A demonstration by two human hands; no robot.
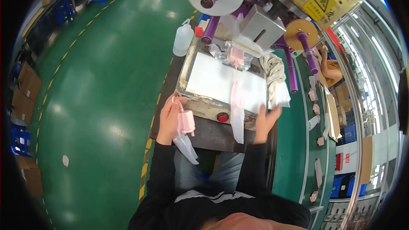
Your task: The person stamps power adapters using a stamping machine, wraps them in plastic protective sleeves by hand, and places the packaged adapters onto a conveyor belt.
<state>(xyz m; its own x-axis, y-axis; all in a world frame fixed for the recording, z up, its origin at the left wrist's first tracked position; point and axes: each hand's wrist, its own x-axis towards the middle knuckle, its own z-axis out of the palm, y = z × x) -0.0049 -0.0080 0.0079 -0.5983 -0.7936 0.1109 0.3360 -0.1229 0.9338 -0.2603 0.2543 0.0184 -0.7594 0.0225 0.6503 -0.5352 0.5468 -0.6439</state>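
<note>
My left hand [169, 120] is closed at the near left corner of the machine bed, gripping a pink plug adapter [186, 122] by its cord end. Clear plastic film [186, 148] hangs below the adapter. My right hand [266, 122], with fingers apart and nothing in them, is beside the bed's near right corner. Between the hands, a pale pink strip in clear film [237, 113] lies over the white sheet [208, 76] and droops past the front edge. At the far end of the strip, another pink piece [236, 54] sits in film below the metal press head [262, 30].
A red button [222, 117] is on the bed's front face. A white squeeze bottle [182, 38] stands at the far left, a crumpled cloth [273, 72] at the right. Purple rollers [291, 70] jut out overhead. On the right, a conveyor [313, 145] carries several pink pieces; another person's arm [330, 68] is beyond.
</note>
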